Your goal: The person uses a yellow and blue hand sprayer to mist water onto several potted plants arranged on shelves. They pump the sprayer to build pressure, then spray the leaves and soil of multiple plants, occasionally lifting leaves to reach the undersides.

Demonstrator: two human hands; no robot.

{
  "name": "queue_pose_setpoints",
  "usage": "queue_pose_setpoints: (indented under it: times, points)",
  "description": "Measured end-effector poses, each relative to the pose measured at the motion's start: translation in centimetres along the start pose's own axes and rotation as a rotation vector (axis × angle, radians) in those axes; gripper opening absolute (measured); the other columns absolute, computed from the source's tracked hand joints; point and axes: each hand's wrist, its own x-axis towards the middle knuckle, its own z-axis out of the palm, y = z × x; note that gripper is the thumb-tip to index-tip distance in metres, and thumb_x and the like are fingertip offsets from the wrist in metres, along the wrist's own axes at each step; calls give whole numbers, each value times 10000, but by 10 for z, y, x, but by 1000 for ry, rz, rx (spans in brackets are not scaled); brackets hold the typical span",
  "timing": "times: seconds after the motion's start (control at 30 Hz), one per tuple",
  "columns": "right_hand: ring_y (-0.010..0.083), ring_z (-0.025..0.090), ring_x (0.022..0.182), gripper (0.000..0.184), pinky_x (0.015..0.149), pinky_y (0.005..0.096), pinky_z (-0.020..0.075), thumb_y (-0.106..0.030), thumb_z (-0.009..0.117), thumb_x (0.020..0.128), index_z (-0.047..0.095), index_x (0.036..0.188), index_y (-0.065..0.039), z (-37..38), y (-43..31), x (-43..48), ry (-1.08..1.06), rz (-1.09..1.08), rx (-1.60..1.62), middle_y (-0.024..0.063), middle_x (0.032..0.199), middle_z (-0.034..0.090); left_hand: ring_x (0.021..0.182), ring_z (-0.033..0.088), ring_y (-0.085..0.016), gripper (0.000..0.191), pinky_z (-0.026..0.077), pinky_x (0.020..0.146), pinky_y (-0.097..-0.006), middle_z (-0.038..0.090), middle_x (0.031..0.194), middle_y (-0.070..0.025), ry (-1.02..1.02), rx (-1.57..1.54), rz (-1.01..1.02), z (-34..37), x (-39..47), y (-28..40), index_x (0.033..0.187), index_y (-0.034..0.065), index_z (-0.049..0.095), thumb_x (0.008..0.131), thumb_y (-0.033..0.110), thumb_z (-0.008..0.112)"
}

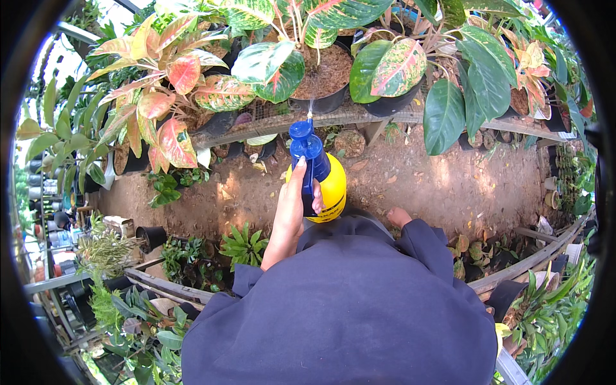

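Observation:
A yellow pump spray bottle (335, 185) with a blue pump head (308, 144) is gripped in my left hand (294, 190). My left thumb lies on top of the handle and the fingers wrap around it. From the brass-coloured nozzle (310, 115) a fine spray goes toward a black pot (327, 102) filled with brown fibrous growing medium (325, 72). An aglaonema with green and pink leaves (281, 72) leans over this pot. Beside my right sleeve, my right hand (398, 217) hangs low, partly hidden, holding nothing that I can make out.
Potted aglaonemas with reddish leaves (175, 134) and broad green leaves (445, 113) line a wire-mesh bench with a wooden edge (269, 126). Below runs a dirt path (433, 178). Behind me, wooden rails (534, 260) border more plants; a black pot (151, 237) lies tipped at left.

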Motion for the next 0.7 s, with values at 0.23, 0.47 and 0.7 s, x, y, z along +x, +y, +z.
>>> queue_pose_setpoints:
  times: [0.23, 0.47, 0.7]
  points:
    - [410, 631, 925, 334, 820, 460, 490, -268, 498, 824, 670, 931, -3, -12, -13, -7, -42, 2, -10, 254, 932, 656, 426, 413, -140, 578, 369, 469, -264, 425, 484, -33, 4, -5, -10, 1, 0, 2, 614, 83, 450, 972, 530, 373]
    - [423, 623, 926, 343, 828, 467, 487, -262, 488, 812, 664, 934, 6, -12, -13, -3, -43, -16, -26, 262, 945, 650, 435, 448, -141, 594, 383, 473, -261, 446, 483, -35, -2, -13, -9, -1, 2, -1, 621, 73, 487, 952, 558, 403]
    - [435, 623, 901, 336, 805, 472, 490, -266, 482, 812, 662, 919, -4, -1, -3, 4, -7, -26, -18, 262, 919, 651, 435, 463, -142, 602, 388, 474, -258, 457, 479, -37, -15, -17, -3, -3, 2, -2, 623, 67, 510, 946, 567, 418]
